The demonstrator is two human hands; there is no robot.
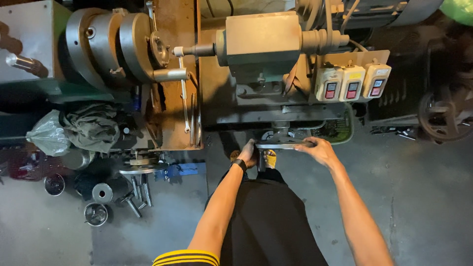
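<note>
I stand at a worn metal lathe and look straight down. Both my hands grip the flat metal handwheel at the lathe's front edge. My left hand, with a dark band on the wrist, holds its left end. My right hand wraps over its right end. Above the handwheel sits the tailstock, its pointed centre aimed left at the round chuck. A short bright bar sticks out of the chuck.
Three switch boxes with red buttons hang at the right of the tailstock. A spanner lies on the rusty bed. Rags and a plastic bag sit at left. Metal cups and bolts lie on the concrete floor.
</note>
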